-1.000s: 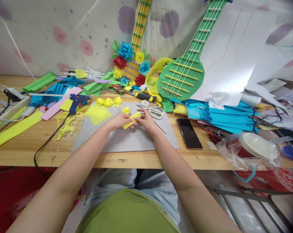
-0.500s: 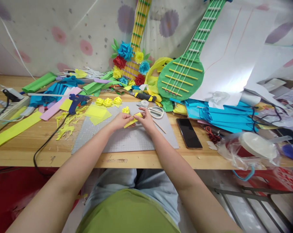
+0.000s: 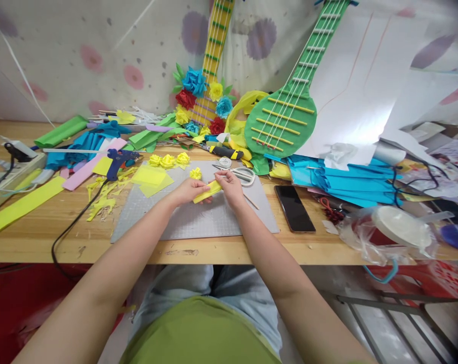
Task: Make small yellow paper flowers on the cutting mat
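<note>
Between my two hands a narrow strip of yellow crepe paper (image 3: 208, 192) is held over the grey cutting mat (image 3: 191, 227). My left hand (image 3: 191, 191) pinches its left end, and my right hand (image 3: 231, 188) grips the right end with bent fingers. Just behind the left fingers sits a small yellow paper flower (image 3: 195, 174). Scissors (image 3: 244, 176) with pale handles lie behind my right hand, beside a small white roll of tape (image 3: 224, 162). A thin wooden stick (image 3: 251, 201) pokes out on the mat to the right of that hand. Yellow paper sheets (image 3: 153, 178) rest at the mat's left.
Left stands a blue glue gun (image 3: 117, 163) with a trailing cord. Several yellow flowers (image 3: 168, 161) line the mat's back edge. A phone (image 3: 294, 208) lies right of the mat, and a bagged cup (image 3: 399, 230) further right. Behind leans a green paper-covered instrument (image 3: 282, 121).
More of the yellow strip now shows between my hands, and my right hand has shifted slightly. The view has moved a little. Both hands keep their grip.
</note>
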The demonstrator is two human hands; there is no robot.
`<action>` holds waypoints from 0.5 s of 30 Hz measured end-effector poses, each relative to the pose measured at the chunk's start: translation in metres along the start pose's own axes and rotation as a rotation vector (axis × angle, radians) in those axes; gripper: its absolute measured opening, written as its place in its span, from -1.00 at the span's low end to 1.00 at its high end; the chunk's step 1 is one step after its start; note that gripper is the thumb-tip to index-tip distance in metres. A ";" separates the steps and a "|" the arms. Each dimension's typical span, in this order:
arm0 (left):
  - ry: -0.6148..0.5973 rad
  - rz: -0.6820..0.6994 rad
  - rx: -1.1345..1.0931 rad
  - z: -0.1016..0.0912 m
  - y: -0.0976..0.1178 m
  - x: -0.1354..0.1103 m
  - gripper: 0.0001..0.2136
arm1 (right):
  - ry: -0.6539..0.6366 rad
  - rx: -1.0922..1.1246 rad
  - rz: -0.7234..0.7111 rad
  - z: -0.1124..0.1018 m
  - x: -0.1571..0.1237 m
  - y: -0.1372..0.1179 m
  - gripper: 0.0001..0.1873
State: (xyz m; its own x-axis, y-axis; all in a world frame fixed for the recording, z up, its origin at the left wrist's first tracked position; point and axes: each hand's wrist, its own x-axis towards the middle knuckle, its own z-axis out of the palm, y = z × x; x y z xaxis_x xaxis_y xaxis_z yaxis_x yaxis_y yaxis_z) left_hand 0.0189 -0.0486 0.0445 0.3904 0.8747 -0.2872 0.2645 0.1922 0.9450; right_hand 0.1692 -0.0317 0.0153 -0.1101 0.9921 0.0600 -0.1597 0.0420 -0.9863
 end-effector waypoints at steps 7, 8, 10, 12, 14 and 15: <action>0.077 -0.001 0.007 0.002 -0.007 -0.001 -0.59 | -0.038 -0.089 -0.016 0.002 -0.003 0.000 -0.59; 0.082 -0.006 0.005 0.002 -0.007 -0.001 -0.58 | -0.019 -0.119 -0.026 0.002 -0.002 0.001 -0.63; 0.086 -0.017 0.005 0.001 -0.005 -0.002 -0.57 | 0.030 -0.147 -0.041 0.002 0.000 0.003 -0.68; 0.069 -0.026 0.025 -0.002 -0.003 -0.004 -0.56 | 0.074 -0.137 -0.050 0.000 0.003 0.003 -0.70; 0.037 -0.039 0.059 -0.008 -0.002 -0.007 -0.56 | 0.108 -0.119 -0.050 -0.003 0.004 0.001 -0.73; 0.020 -0.050 0.074 -0.012 -0.002 -0.009 -0.57 | 0.117 -0.116 -0.050 -0.004 0.004 0.001 -0.75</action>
State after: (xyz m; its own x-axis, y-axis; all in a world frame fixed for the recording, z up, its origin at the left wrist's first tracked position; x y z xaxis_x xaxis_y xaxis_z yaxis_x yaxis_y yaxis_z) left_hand 0.0045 -0.0514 0.0470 0.3579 0.8735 -0.3300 0.3481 0.2031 0.9152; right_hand 0.1728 -0.0267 0.0141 0.0111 0.9951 0.0982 -0.0473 0.0986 -0.9940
